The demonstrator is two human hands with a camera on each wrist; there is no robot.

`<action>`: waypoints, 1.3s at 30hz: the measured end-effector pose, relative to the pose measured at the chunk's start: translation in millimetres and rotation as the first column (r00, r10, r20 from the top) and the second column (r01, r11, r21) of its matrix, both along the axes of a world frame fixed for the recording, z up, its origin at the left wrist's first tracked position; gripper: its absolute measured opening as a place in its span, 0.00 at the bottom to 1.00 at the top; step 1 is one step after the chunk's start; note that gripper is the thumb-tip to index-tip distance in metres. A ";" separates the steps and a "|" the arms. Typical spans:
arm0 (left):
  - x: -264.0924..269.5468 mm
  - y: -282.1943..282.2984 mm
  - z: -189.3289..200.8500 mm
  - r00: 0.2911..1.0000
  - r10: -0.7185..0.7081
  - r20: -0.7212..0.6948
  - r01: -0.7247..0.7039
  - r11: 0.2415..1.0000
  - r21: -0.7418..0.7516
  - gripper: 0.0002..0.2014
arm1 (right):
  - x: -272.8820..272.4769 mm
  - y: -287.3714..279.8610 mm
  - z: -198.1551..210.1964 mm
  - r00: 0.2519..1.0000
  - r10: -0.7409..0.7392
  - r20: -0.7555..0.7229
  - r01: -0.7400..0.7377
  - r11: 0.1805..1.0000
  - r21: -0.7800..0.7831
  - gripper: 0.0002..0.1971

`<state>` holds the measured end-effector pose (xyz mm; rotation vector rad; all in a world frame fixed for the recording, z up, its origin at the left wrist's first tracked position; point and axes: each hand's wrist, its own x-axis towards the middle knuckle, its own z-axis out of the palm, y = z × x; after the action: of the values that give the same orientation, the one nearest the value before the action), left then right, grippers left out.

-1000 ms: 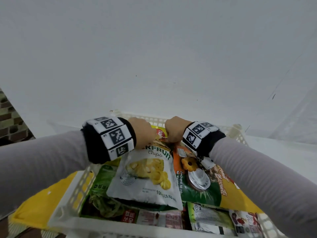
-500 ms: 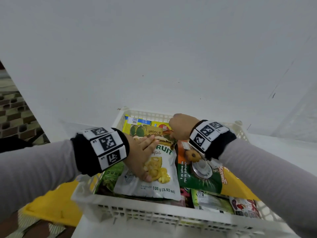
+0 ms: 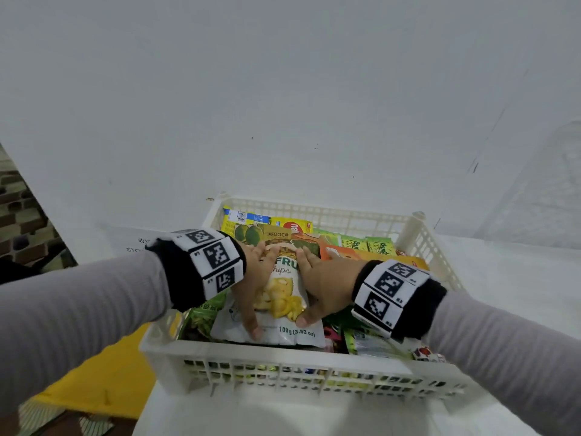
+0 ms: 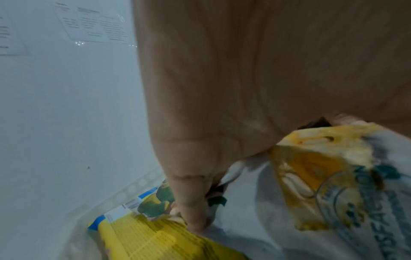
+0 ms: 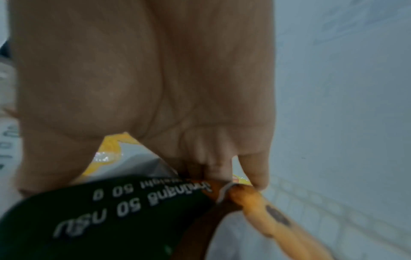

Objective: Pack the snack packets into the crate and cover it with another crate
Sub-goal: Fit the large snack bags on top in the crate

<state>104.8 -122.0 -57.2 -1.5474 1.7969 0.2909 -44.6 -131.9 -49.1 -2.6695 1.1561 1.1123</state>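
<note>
Pressing down on a white chips pouch [image 3: 284, 305], both hands are seen flat in the head view. The left hand [image 3: 251, 278] lies along the pouch's left side, fingers straight, thumb reaching toward its lower edge. The right hand [image 3: 323, 286] lies along the right side, fingers straight too, thumb near the printed weight. Neither grip is closed round anything; both are wide and laid on the pouch.

The pouch is set on top of other packets inside a cream crate [image 3: 283, 366], which stands on a white counter [image 3: 518, 278]. Much of the pouch's lettering is covered by the hands, so only part of it can be read. Behind it a yellow packet [image 3: 248, 229] with green fruit is partly seen, and an orange packet [image 3: 361, 253] is partly hidden by the right wrist. Packets lower in the crate are cut off by the near wall and cannot be told apart. A second crate cannot be made out with any certainty.

In the left wrist view the palm [image 4: 255, 79] fills most of the frame; the pouch [image 4: 311, 176] is blurred beneath it. In the right wrist view the palm [image 5: 144, 79] hides the pouch almost wholly, and a dark green packet [image 5: 100, 219] with white script is seen below. A yellow sheet [image 3: 94, 382] shows left of the crate, its nature unclear.
</note>
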 end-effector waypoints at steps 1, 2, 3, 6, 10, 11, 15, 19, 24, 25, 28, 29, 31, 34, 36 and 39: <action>1.4 -2.0 -0.9 1.000 0.015 0.005 -0.015 1.000 0.002 0.75 | -1.2 1.0 -1.7 0.999 0.009 -0.053 -0.010 1.000 -0.016 0.50; 3.4 -3.2 -1.8 0.999 0.032 0.007 -0.032 0.999 0.005 0.76 | -2.4 2.5 -3.8 0.996 -0.003 -0.093 0.000 1.000 -0.030 0.51; 5.3 -3.5 -3.5 0.999 0.044 0.007 -0.044 0.999 0.006 0.77 | -3.4 4.3 -5.9 0.993 -0.023 -0.117 0.019 0.999 -0.036 0.51; 7.7 -2.8 -9.4 0.999 0.033 0.012 -0.033 0.999 -0.038 0.78 | -4.9 8.7 -7.2 0.991 -0.033 -0.128 0.031 0.999 -0.018 0.48; 0.3 0.7 -11.7 0.998 0.026 0.062 -0.023 0.999 -0.045 0.77 | 1.3 8.9 -3.8 0.988 -0.043 -0.147 0.041 0.999 -0.013 0.48; -1.9 1.1 -10.9 0.997 0.036 0.071 -0.033 0.999 -0.040 0.75 | 3.0 8.7 -5.0 0.987 -0.049 -0.154 0.047 0.999 -0.022 0.49; 0.0 2.2 -5.6 0.990 0.035 0.136 -0.035 0.999 -0.009 0.62 | 8.1 5.9 -4.8 0.992 -0.018 -0.125 0.013 0.999 -0.045 0.47; -0.6 5.1 0.9 0.997 0.015 0.071 -0.007 0.994 -0.111 0.61 | 5.7 -4.6 9.6 0.982 -0.026 0.188 0.030 0.999 -0.018 0.34; 0.1 -6.3 -0.7 0.984 -0.052 -0.172 0.032 0.993 -0.115 0.56 | 13.9 -17.1 7.9 0.965 -0.034 0.259 0.035 0.999 0.003 0.55; 2.1 -9.1 -5.1 0.983 -0.055 -0.175 0.036 0.993 -0.112 0.56 | 15.4 -16.6 6.6 0.983 -0.018 0.183 0.018 1.000 0.004 0.55; 7.4 -16.0 -21.9 0.988 -0.079 -0.136 0.065 0.992 -0.109 0.62 | 18.8 -16.6 3.0 0.997 0.003 0.079 -0.005 1.000 0.018 0.52; 8.0 -17.9 -26.9 0.989 -0.087 -0.123 0.072 0.990 -0.119 0.64 | 20.4 -16.4 1.3 0.998 -0.003 0.059 0.002 1.000 0.011 0.53; 6.9 -21.7 -34.9 0.991 -0.096 -0.096 0.080 0.985 -0.156 0.67 | 23.4 -14.1 -5.7 1.000 -0.026 0.013 0.026 1.000 -0.010 0.54; 3.5 -24.7 -35.4 0.996 -0.083 -0.042 0.076 0.984 -0.159 0.69 | 26.3 -12.7 -10.3 1.000 -0.029 0.003 0.029 1.000 -0.003 0.54; 0.4 -25.0 -24.2 0.997 -0.075 0.001 0.074 0.991 -0.107 0.69 | 21.9 -17.6 -3.5 0.993 -0.039 0.115 0.033 0.998 0.051 0.54; -10.7 -27.1 3.9 0.996 -0.077 0.054 0.078 0.997 -0.008 0.64 | 5.5 -30.6 19.0 0.881 -0.161 0.446 0.067 0.973 0.219 0.33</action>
<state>94.1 -149.1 -53.4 -1.4746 1.8145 0.2017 -39.0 -162.5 -30.1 -2.4736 1.0307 0.4936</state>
